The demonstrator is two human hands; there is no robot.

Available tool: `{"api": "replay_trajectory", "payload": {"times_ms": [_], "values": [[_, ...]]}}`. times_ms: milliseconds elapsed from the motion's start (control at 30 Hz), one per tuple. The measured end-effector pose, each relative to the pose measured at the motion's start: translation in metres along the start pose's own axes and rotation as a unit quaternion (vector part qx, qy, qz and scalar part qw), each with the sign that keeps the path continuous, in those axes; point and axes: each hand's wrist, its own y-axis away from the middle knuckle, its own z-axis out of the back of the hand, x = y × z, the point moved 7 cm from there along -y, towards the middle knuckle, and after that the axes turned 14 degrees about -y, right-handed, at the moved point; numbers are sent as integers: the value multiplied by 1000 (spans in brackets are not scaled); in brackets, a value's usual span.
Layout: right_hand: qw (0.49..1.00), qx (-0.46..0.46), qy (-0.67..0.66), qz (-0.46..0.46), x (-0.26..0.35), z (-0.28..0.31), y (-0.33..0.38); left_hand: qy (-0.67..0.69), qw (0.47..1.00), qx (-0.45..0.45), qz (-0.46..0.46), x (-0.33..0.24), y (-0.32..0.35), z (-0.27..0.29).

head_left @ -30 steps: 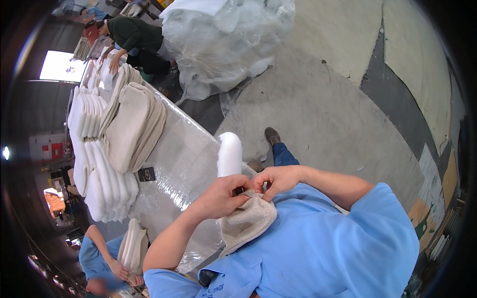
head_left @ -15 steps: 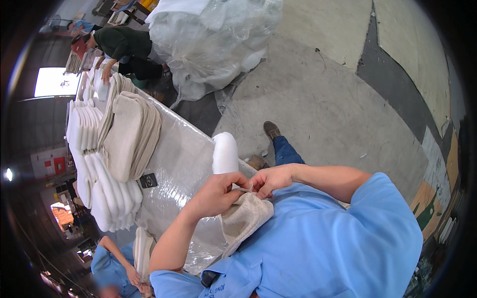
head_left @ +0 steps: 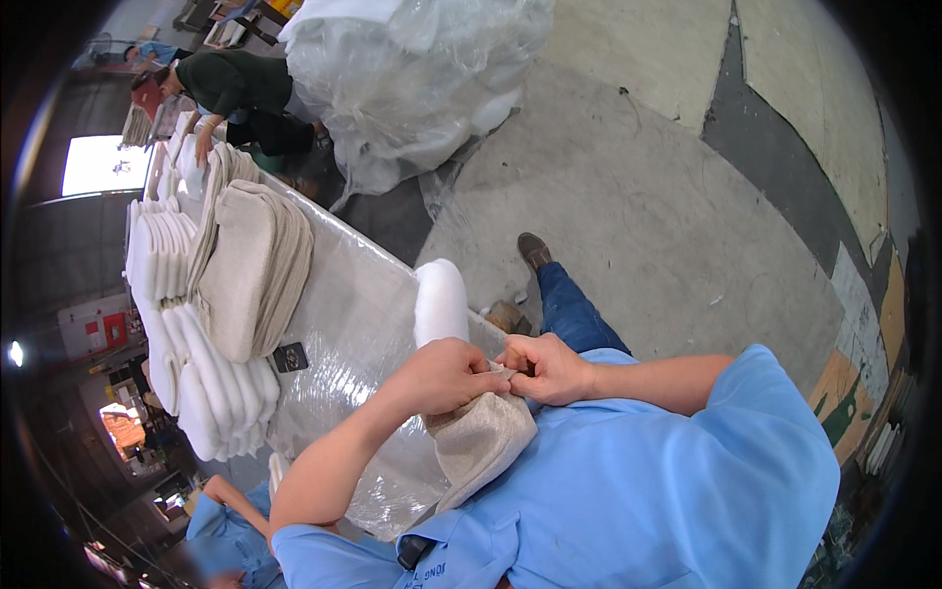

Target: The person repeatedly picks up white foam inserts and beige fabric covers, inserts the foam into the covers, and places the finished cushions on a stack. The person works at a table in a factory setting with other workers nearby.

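Observation:
A beige woven fabric cover (head_left: 481, 442) hangs at the table's edge against my blue shirt. Both hands pinch its upper edge. My left hand (head_left: 451, 378) is closed on the edge from the left, fingers bent. My right hand (head_left: 549, 370) is closed on it from the right, with the fingertips of both hands nearly touching. Just beyond my left hand, a rounded white padding piece (head_left: 441, 299) lies at the table's edge; its near end is hidden behind the hand, so I cannot tell whether it enters the cover.
The plastic-covered table (head_left: 353, 265) bears stacked beige covers (head_left: 257, 265), white padding pieces (head_left: 211, 383) and a small black item (head_left: 290, 357). A large plastic-wrapped white bundle (head_left: 412, 88) stands beyond. Co-workers are at the far end (head_left: 231, 83) and lower left (head_left: 231, 530).
My hands have shifted slightly along the cover's edge, and my left hand has turned more palm-down. The lower-left co-worker's beige piece has mostly gone out of sight behind my arm.

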Motion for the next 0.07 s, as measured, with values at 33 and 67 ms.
{"api": "replay_trajectory", "payload": {"times_ms": [33,67], "values": [[999,-3,34,8,0,1,1,-13,1000,5,-11,-1,-1,0],[998,-6,68,15,1,2,1,-26,999,10,-23,0,-3,0]]}}
